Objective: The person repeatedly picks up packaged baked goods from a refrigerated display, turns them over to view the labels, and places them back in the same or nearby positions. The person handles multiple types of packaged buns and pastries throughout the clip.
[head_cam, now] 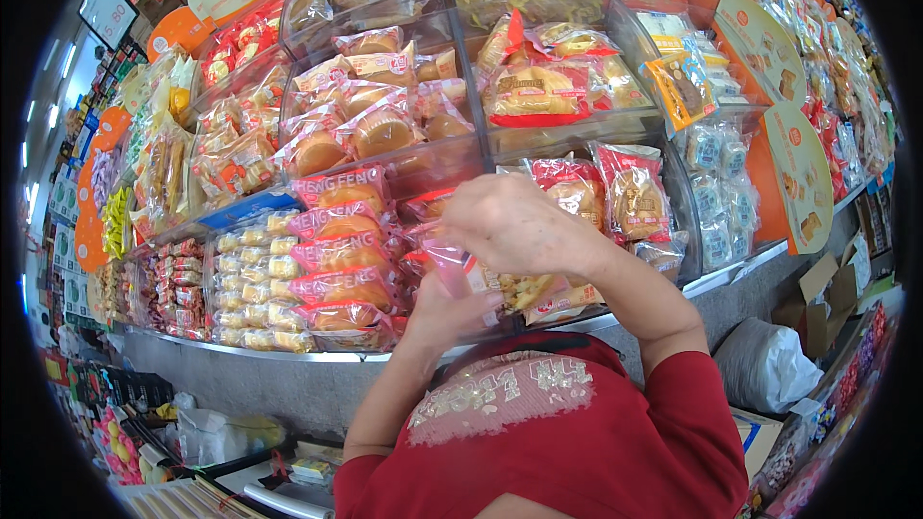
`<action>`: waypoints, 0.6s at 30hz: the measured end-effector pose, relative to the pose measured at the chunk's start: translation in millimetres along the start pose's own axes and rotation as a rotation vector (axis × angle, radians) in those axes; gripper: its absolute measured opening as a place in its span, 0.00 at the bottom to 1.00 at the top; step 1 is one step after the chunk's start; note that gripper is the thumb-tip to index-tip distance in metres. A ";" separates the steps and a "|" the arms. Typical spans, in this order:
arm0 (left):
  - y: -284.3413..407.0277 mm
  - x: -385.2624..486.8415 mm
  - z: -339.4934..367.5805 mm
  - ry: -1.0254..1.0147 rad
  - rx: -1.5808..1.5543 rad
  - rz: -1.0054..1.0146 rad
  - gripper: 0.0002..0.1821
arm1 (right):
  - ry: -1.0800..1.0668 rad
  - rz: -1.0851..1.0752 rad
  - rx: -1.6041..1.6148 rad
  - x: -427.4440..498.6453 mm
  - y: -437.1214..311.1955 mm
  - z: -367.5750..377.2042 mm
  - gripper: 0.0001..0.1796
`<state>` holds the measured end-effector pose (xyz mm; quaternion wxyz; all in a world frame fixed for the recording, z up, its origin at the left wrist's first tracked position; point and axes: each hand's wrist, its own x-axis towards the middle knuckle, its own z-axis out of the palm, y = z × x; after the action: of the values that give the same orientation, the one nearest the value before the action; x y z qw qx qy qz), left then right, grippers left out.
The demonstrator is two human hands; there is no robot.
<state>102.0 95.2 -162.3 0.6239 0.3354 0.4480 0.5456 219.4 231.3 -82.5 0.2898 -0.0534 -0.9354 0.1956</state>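
Observation:
Packaged breads fill a tiered display of clear plastic bins. My left hand (447, 310) is low over the front bins, its fingers around a pink-edged plastic package (448, 267), partly hidden and blurred. Above it, my right hand (497, 220) is bent over with curled fingertips near the package's upper part; whether they grip it cannot be told. A column of pink-wrapped breads (342, 241) lies just left of my hands. Right of my right hand stand red-and-clear bread packages (638, 194), and yellowish wrapped snacks (530, 290) lie under my right wrist.
Clear dividers (461, 72) separate the bins, and a metal edge (360, 357) runs along the display front. Small wrapped pastries (252, 281) fill a bin at left. An orange packet (680, 90) leans over a divider. At right are a white sack (768, 364) and an open cardboard box (822, 295).

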 end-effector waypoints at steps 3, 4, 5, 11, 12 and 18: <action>-7.3 -2.9 8.3 0.026 -0.318 0.001 0.34 | 0.375 0.010 0.060 -2.9 4.5 -5.0 0.07; -8.6 -2.6 9.7 0.028 -0.379 0.022 0.35 | 0.397 0.155 0.119 -6.5 3.1 -9.6 0.06; -9.9 -2.8 11.0 0.031 -0.442 0.044 0.35 | 0.413 0.300 0.177 -13.4 -2.5 -16.6 0.06; -20.4 5.2 5.2 0.035 -0.699 0.094 0.37 | 0.207 0.611 0.371 -63.8 9.7 -15.6 0.21; -22.2 7.0 3.2 0.041 -0.710 0.105 0.36 | 0.158 0.617 0.379 -68.1 10.0 -15.6 0.23; -37.5 14.3 -12.6 0.012 -0.713 0.155 0.36 | -0.028 0.676 0.329 -67.1 19.5 -5.2 0.23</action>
<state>104.6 101.6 -203.8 0.6559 0.1266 0.2065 0.7149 277.5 236.5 -121.3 0.2009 -0.3093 -0.8248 0.4287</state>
